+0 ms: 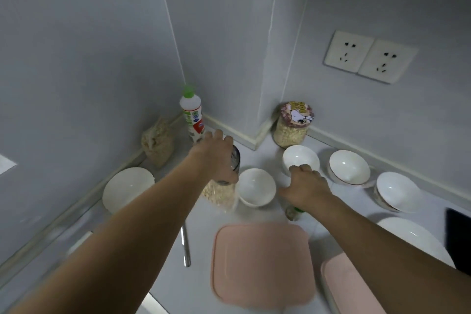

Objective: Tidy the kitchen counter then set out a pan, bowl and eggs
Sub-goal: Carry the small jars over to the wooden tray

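Over white counter (pixel 257 150), left hand (pixel 216 158) clasps oat jar (pixel 221 192); right hand (pixel 305 186) grips small bottle (pixel 293 212).

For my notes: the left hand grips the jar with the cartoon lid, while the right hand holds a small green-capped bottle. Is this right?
Not quite. In the head view the left hand grips the dark-lidded jar; the jar with the cartoon lid stands untouched by the wall. The right hand does hold the small green-capped bottle.

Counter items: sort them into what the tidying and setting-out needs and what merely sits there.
Job:
oat jar, gripped by left hand
small bottle, under right hand
white bowls, e.g.
pink lids

Lying about:
wall sockets
cartoon-lid jar
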Demonstrator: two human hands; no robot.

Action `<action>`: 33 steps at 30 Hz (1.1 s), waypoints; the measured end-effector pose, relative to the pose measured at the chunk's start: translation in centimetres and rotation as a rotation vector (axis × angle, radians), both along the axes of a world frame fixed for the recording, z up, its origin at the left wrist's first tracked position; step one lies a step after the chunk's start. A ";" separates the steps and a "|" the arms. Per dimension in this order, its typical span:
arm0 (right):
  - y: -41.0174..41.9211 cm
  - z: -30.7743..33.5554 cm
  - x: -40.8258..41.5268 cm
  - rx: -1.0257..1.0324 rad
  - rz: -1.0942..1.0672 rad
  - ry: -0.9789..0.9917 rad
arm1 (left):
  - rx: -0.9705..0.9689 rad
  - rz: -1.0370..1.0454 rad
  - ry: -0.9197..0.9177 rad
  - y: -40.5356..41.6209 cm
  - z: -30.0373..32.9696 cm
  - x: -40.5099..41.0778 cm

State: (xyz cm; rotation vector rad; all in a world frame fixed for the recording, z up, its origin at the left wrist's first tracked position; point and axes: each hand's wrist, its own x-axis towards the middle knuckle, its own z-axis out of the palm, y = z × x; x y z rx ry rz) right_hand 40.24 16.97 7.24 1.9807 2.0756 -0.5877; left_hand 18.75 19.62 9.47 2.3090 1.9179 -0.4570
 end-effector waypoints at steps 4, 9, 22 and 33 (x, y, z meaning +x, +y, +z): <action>-1.6 -1.1 1.5 -0.040 -0.003 -0.014 | 0.011 -0.059 -0.024 -1.5 0.1 3.9; -1.6 -3.3 2.7 -0.046 -0.035 0.013 | 0.006 -0.085 -0.042 -2.0 -1.1 6.0; -1.0 -5.4 4.4 -0.036 -0.124 0.163 | 0.008 -0.121 0.007 -1.8 -1.4 6.2; -6.9 2.5 13.6 0.109 -0.226 0.293 | 0.131 -0.138 -0.078 -6.1 4.2 15.7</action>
